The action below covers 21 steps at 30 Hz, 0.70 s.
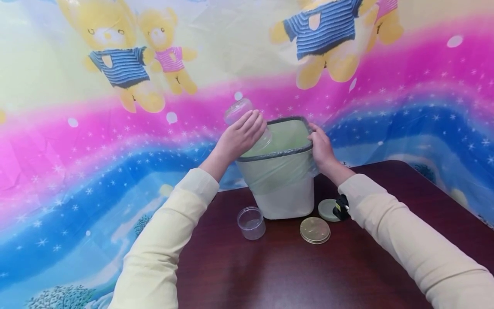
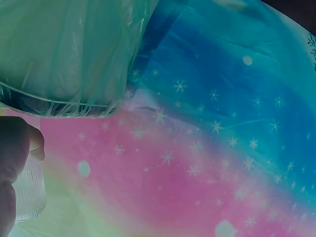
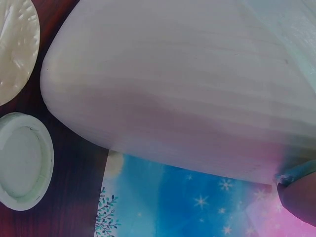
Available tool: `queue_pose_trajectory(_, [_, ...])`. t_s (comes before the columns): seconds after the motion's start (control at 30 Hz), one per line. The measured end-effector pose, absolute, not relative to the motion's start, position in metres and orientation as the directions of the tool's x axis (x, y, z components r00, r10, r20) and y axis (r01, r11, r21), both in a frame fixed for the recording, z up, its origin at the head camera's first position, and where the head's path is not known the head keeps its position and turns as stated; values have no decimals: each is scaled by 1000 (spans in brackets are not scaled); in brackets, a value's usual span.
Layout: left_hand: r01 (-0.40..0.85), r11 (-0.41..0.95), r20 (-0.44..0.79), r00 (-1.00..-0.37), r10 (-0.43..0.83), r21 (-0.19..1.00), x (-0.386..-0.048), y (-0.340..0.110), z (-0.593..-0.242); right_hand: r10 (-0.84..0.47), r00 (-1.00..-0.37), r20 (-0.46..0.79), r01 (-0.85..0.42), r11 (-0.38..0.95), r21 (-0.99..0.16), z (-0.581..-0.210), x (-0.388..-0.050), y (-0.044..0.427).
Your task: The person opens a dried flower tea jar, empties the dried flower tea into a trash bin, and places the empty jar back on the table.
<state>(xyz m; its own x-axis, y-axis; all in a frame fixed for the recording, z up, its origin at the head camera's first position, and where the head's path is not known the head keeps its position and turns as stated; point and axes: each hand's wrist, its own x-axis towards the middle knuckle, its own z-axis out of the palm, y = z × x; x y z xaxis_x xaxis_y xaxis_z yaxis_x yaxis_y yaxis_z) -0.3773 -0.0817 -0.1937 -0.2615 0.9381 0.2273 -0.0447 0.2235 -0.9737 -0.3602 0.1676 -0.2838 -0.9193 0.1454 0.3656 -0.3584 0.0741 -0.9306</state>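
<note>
My left hand (image 1: 247, 131) grips a clear plastic jar (image 1: 238, 109), tilted with its mouth over the rim of a white trash bin (image 1: 285, 201). Part of this jar (image 2: 30, 192) shows below the bin's lined edge in the left wrist view. A thin green bag (image 1: 289, 133) lines the bin and folds over its dark rim. On the bin's right side, my right hand (image 1: 322, 146) holds the rim, fingers outside the view of the bin's interior. The bin stands on the table, leaning slightly. What is inside it is hidden.
A second clear jar (image 1: 251, 225), open-topped, stands left of the bin on the dark wooden table (image 1: 285, 270). Gold lids (image 1: 315, 229) lie in front, beside a pale round lid (image 1: 328, 210). A printed bear-pattern cloth (image 1: 216, 64) hangs behind.
</note>
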Motion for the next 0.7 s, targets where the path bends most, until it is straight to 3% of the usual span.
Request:
queue_pose_trajectory(0.33, [24, 390, 376, -213, 902, -921, -377, -84, -197, 145, -919, 366, -359, 73, -931, -284, -360, 167])
queue_pose_trajectory(0.57, [93, 511, 471, -274, 838, -855, -371, -90, -199, 148, -917, 371, -364, 77, -928, -284, -360, 166])
queue_pose_trajectory(0.7, [212, 627, 538, -357, 763, -749, -367, -93, -197, 151, -916, 371, -364, 74, -929, -284, -361, 166])
